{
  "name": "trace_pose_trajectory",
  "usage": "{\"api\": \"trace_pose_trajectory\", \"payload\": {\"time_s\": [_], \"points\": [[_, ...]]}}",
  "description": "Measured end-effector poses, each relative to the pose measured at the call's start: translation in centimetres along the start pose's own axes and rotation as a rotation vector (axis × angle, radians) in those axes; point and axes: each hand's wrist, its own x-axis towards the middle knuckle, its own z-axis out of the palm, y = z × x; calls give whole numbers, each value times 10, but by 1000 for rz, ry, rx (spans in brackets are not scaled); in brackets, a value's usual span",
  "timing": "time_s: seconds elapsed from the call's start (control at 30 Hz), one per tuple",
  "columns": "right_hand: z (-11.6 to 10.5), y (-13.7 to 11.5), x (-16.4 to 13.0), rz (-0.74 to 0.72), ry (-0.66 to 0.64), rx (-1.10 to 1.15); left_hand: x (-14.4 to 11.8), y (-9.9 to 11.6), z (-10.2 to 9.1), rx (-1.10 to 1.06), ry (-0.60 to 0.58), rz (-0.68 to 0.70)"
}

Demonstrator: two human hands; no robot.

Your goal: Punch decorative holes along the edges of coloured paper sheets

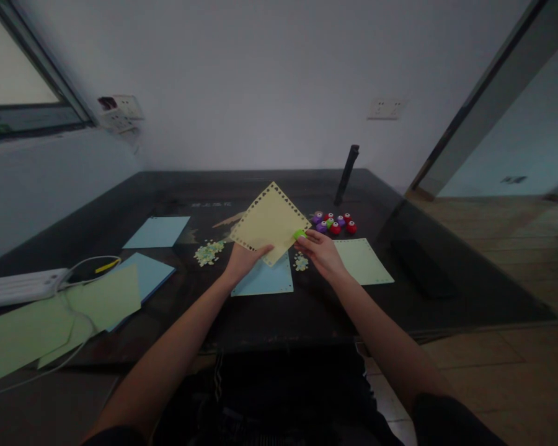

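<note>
The left hand pinches the yellow paper and holds it up over the blue sheet. The right hand squeezes a small green punch on the paper's edge (holes already line most edges). It looks like hole-punching; the next bare edge spot needs lining up.

Yellow paper sheet: square, punched holes along all edges, held tilted as a diamond above the dark table, near centre. Small green hole punch: clamped on the sheet's right corner.
</note>
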Motion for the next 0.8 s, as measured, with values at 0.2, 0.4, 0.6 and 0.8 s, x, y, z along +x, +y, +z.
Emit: {"api": "trace_pose_trajectory", "payload": {"time_s": [0.2,0.4,0.6,0.8], "points": [[2,0,-2,6,11,6,1,0,-2,21,-18,32],[3,1,-4,2,12,5,1,-1,-2,3,-18,10],[4,1,-4,14,30,-19,2,-5,-3,42,-35,15],[6,-1,-5,44,30,35,2,-5,-4,124,-72,32]]}}
